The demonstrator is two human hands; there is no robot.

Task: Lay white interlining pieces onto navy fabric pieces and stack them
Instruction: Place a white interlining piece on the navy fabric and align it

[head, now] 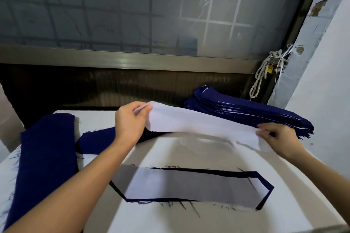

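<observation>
Above the surface (170, 221), held a white interlining piece (198, 125) lifted clear, stretched between both hands. Pinched its left end in the left hand (130, 123), its right end in the right hand (278, 138). Saw another interlining (189, 185) lying flat on a navy fabric piece (264, 181) at the surface's near middle, a navy stack (246, 109) at its far right corner, loose navy fabric (45, 157) along its left side
</observation>
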